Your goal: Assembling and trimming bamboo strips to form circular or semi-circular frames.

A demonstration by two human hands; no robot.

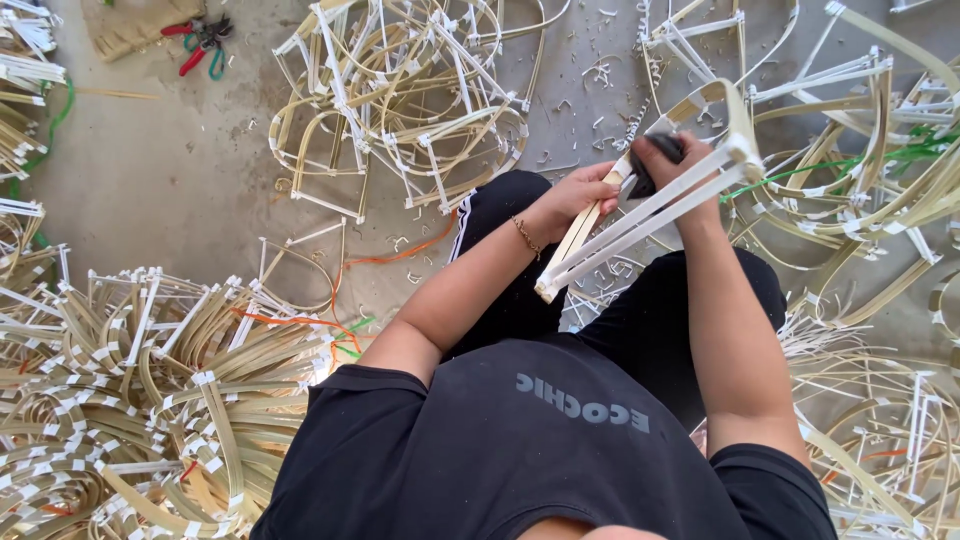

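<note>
The left hand [578, 195] grips the pale, bent bamboo-strip frame with white taped joints [650, 205] above the knees, while the right hand [668, 165] clenches a small dark tool [655, 160] against its upper edge. Heaps of similar bamboo frames [400, 100] crowd every side. Bare grey concrete floor [170, 170] lies open at upper left, near red-handled pliers [200, 45].

The grey concrete floor [180, 170] carries everything. A heap of bent bamboo frames [400, 95] lies on it at the top middle, and more frames [860, 150] cover the right side. At the lower left lies a thick pile of curved bamboo strips [130, 400]. Red and green pliers [203, 40] lie at the top left, near a woven mat [130, 25]. Small white offcuts [590, 110] are scattered between the heaps
</note>
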